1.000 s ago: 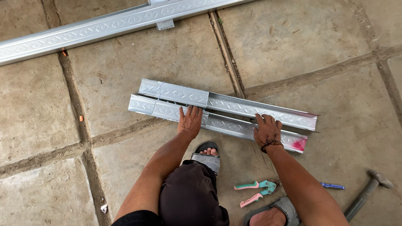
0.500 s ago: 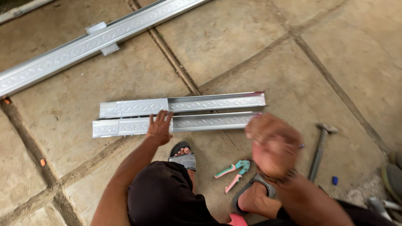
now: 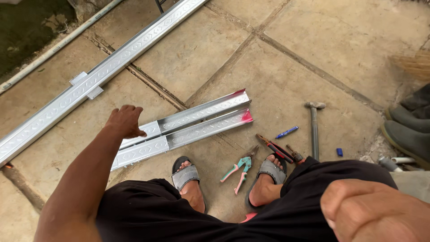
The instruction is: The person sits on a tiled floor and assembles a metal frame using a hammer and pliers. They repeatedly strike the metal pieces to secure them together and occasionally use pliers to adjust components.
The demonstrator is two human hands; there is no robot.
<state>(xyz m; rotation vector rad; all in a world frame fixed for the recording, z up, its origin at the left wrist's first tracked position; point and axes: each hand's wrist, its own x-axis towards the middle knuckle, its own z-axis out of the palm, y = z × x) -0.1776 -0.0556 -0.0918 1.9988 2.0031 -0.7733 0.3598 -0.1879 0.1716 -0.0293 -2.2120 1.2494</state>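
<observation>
Two short metal channel pieces [image 3: 197, 121] with pink-painted ends lie side by side on the stone floor in front of my feet. My left hand [image 3: 125, 121] hovers over their left end, fingers bent and a little apart, holding nothing. My right hand [image 3: 371, 215] is very close to the camera at the bottom right, curled into a fist with nothing visible in it. Green-and-pink tin snips [image 3: 239, 170] lie between my sandalled feet.
A long metal channel [image 3: 98, 76] runs diagonally across the upper left. A hammer [image 3: 313, 127], a blue pen [image 3: 286, 132], a red-and-black hand tool [image 3: 274, 148] and a small blue cap [image 3: 340, 152] lie to the right. Dark boots [image 3: 410, 127] stand at the right edge.
My right hand left the channel pieces and pulled back close to the camera. The left hand lifted slightly at the pieces' left end. The view swung right.
</observation>
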